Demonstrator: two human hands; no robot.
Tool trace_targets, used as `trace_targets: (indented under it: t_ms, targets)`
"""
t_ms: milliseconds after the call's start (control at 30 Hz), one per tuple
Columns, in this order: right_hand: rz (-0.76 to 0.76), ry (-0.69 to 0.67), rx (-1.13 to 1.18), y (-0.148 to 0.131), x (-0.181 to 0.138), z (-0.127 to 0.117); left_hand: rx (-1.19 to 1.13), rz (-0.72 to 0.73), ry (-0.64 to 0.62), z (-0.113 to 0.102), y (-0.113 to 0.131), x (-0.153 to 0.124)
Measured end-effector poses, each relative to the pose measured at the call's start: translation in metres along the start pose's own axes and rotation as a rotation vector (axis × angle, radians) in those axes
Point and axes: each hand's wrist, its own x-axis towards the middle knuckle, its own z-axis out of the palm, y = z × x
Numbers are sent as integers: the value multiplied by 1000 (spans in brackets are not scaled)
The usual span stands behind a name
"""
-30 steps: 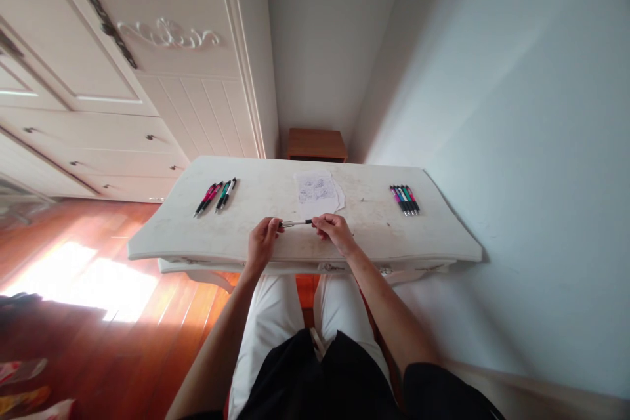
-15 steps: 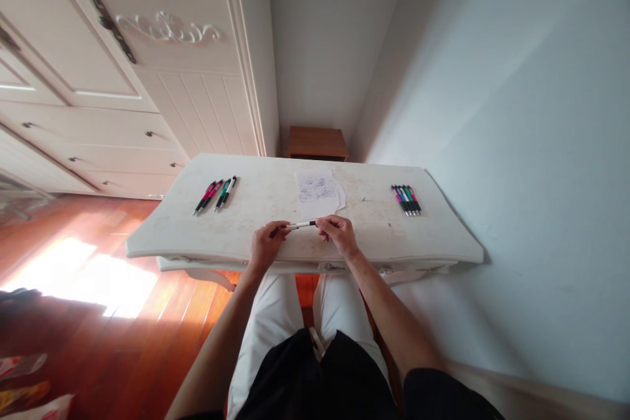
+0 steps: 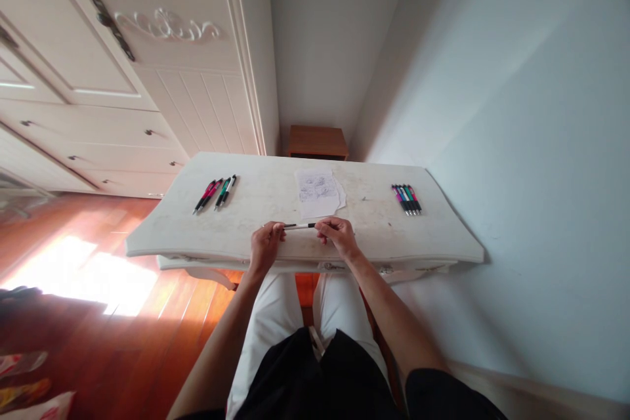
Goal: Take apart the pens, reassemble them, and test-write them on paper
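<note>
Between my hands a white and black pen (image 3: 298, 226) lies nearly level, above the front part of the white table (image 3: 364, 230). My left hand (image 3: 266, 246) is closed around its left end, which the fingers hide. My right hand (image 3: 337, 234) pinches the black grip at the other end. Just beyond the pen lie sheets of paper (image 3: 317, 193) covered with dark scribbles. To the left rest several pens (image 3: 216, 193) in red, green and white with black grips. On the right, several more pens (image 3: 406, 199) in mixed colours sit side by side in a tight row.
A white cabinet (image 3: 197, 105) with drawers stands beyond the table on the left. A pale wall (image 3: 531, 177) runs along the right side. Behind the table is a small brown wooden box-like piece (image 3: 317, 141). Some packages (image 3: 29, 387) lie on the wooden floor at lower left.
My left hand's fingers have closed further over the pen's left end and hide more of it. The right hand keeps its pinch almost in place; the other pens and paper stay put.
</note>
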Motion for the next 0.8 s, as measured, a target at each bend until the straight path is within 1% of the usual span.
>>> trace_targets:
  t_ms: [100,167,267,333,467,600,667,800]
  targets:
    - [14,34,6,1,1,0,-162,18,-24,1,0,2]
    - [24,47,-3,0,1,0,-201,50,-5,1,0,3]
    - [26,45,-2,-1,0,1,-140,87,15,0,1,3]
    - [28,42,6,-2,-1,1,-87,92,-5,-1,2,3]
    - [38,49,11,-3,-1,1,5,43,-66,-1,3,1]
    - [18,36,20,-1,-1,0,68,15,-81,0,1,0]
    - [13,40,26,-1,-1,0,50,15,-84,0,1,0]
    - [4,67,40,2,-1,-1,-100,29,-68,1,1,2]
